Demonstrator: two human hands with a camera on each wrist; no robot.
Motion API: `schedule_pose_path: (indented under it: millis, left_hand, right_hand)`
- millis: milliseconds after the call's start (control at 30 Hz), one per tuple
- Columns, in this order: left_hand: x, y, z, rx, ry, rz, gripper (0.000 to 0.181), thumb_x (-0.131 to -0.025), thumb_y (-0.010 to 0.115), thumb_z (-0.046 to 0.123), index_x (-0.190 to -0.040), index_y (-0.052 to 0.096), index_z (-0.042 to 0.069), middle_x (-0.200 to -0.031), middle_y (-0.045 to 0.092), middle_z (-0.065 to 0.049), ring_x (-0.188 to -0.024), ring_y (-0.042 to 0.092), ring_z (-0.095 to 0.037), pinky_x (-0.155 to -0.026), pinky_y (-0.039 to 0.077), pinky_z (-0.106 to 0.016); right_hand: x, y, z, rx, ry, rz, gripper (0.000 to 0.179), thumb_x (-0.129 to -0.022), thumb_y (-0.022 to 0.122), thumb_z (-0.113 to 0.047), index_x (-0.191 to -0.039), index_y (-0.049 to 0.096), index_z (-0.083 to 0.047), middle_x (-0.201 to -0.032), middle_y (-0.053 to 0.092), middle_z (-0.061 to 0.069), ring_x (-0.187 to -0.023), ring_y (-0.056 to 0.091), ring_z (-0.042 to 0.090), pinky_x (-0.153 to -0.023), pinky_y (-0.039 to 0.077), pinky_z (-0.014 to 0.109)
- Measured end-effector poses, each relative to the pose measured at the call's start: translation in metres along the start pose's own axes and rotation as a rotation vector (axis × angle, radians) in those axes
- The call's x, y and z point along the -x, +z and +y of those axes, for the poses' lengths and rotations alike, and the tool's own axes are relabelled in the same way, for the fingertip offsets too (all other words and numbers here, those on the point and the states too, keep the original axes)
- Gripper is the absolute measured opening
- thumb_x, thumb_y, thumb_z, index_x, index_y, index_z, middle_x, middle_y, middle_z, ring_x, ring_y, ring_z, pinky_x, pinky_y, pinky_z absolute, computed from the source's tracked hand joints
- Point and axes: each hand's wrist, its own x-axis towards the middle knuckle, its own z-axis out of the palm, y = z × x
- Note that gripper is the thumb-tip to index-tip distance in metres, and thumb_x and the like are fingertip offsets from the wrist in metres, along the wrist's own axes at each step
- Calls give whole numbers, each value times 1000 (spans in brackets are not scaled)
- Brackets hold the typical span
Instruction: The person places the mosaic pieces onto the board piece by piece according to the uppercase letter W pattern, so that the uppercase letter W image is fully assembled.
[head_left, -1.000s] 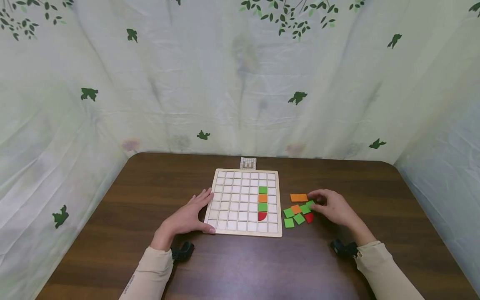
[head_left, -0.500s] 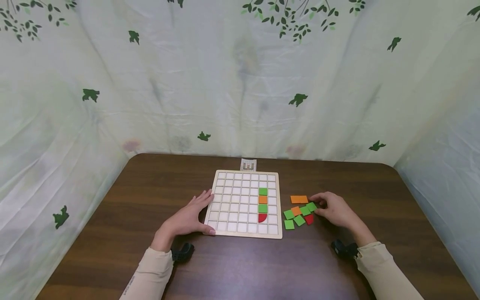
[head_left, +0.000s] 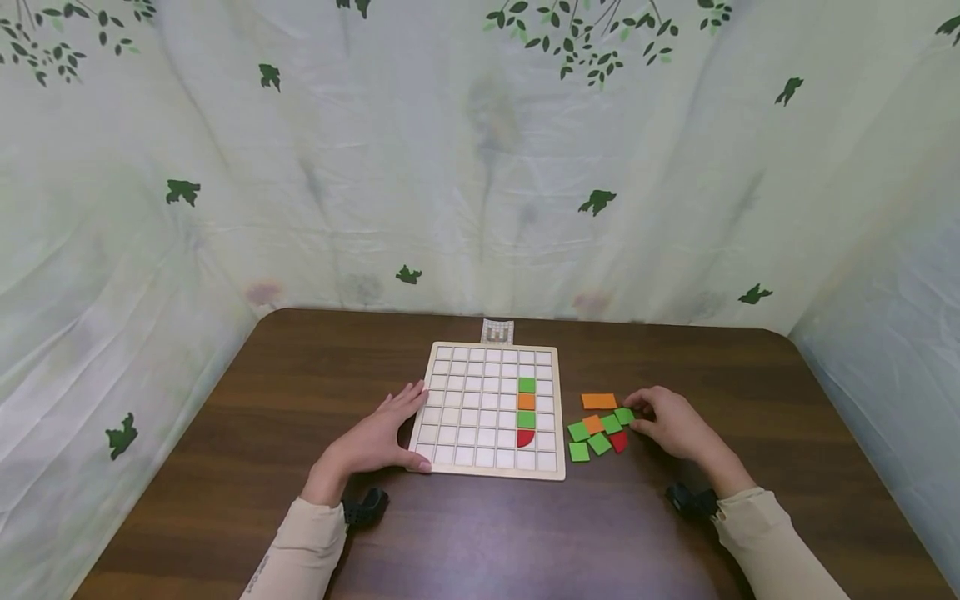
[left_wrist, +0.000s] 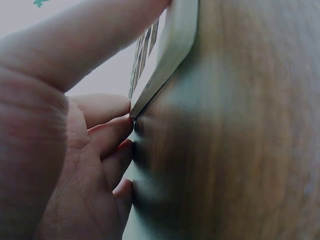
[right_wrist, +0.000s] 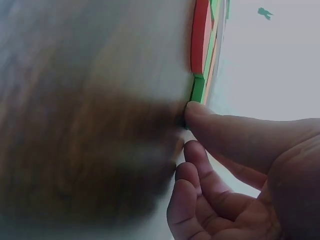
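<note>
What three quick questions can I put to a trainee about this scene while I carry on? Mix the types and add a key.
1. Multiple choice: which colour is the tile that sits lowest, in the head view, of those on the board? A) orange B) red C) green
2. True or false: the left hand touches the board.
3. Fill in the blank: the right hand touches a loose tile that is ____ in colour.

Key: 1. B; 2. True; 3. green
</note>
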Motion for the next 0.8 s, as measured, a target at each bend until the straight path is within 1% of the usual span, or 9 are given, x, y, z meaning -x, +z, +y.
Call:
schedule_pose_path:
  millis: [133,300,533,800]
  left_hand:
    - [0,0,0,-5,5,3,116,-73,89,46,-158,25,-2,-167,14,-15,-153,10,-34,-123,9,-54]
    - [2,0,0,6,18,11,116,-73,88,47,-157,25,-3,-166,15,-18,-153,10,-37,-122,9,-57]
    - [4,1,-1,16,-6,2,117,-72,88,48,-158,25,0,-167,13,-13,-154,8,-32,-123,7,-53]
    - [1,2,-1,16,9,6,117,-72,89,47,-158,25,-1,-167,14,-14,-154,9,-33,-123,7,-53]
  right_hand:
    - [1,-1,0,11,-2,1,23,-92,71,-3,-115,68,1,-108,65,13,-96,60,28,-84,54,49]
    - [5,1,-3,20,-3,21,24,-92,71,-4,-116,67,0,-109,65,13,-96,61,28,-83,55,49]
    - [9,3,-11,0,-30,73,28,-91,73,-5,-118,67,1,-112,65,14,-98,64,28,-83,56,46]
    - [11,5,-26,-3,-49,117,31,-89,76,-7,-118,67,0,-109,65,11,-92,61,24,-79,56,43]
